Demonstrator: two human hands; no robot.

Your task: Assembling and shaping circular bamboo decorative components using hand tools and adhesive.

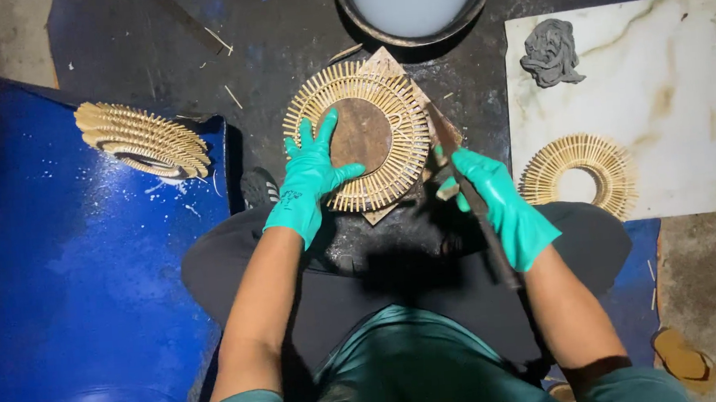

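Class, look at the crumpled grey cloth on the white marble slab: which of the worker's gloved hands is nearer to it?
Right. The right hand, gripping a long blade, sits below-left of the grey cloth; the left hand rests farther away on the bamboo ring.

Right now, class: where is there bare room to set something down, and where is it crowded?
Free: the white slab between the grey lump and the ring on it; the blue drum below the stacked rings. Crowded: the centre, where the left hand, right hand and blade meet the middle ring under the basin.
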